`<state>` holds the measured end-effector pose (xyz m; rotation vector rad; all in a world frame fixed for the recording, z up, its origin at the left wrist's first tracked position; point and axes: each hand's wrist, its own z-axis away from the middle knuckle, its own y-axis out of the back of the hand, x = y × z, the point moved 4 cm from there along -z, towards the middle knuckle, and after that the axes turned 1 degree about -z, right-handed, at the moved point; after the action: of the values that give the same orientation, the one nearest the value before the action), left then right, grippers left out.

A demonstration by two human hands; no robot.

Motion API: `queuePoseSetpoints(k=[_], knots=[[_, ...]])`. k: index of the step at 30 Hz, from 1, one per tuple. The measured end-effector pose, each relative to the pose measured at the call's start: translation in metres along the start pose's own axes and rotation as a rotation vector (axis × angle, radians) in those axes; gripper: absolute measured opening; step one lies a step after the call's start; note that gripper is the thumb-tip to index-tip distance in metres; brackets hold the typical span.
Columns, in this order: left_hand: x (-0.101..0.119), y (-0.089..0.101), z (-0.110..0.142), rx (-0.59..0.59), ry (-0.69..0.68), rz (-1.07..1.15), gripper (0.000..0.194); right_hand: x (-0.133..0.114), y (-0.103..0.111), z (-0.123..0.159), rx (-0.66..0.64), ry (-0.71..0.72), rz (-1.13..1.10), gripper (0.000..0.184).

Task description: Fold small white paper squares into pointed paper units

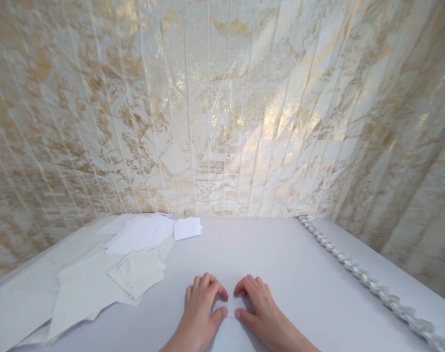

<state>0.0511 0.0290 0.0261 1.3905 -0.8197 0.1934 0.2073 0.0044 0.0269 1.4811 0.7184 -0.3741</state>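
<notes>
My left hand [201,304] and my right hand [258,305] rest side by side near the front edge of a white table [288,264]. Between their fingertips and thumbs lies a small white folded piece of paper [231,308]. Both hands press on it with curled fingers, the left from the left side, the right from the right side. Most of the paper is hidden under the fingers.
A loose pile of white paper sheets [134,269] covers the left part of the table, with a small folded sheet [188,228] at the back. A twisted silvery ribbon strip [362,276] runs diagonally along the right. A cream and gold curtain [222,107] hangs behind.
</notes>
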Motion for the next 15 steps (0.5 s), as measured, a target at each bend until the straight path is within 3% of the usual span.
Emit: queuePoseSetpoints(k=[5, 10, 15], knots=[[-0.002, 0.001, 0.006, -0.008, -0.074, 0.023, 0.023, 0.008, -0.004, -0.001, 0.039, 0.097, -0.041, 0.025], [-0.005, -0.008, 0.009, 0.062, -0.233, -0.007, 0.026, 0.005, -0.011, -0.004, 0.047, 0.261, -0.065, 0.031], [-0.008, -0.013, 0.012, 0.049, -0.219, -0.052, 0.030, -0.002, -0.009, 0.000, 0.018, 0.301, -0.100, 0.037]])
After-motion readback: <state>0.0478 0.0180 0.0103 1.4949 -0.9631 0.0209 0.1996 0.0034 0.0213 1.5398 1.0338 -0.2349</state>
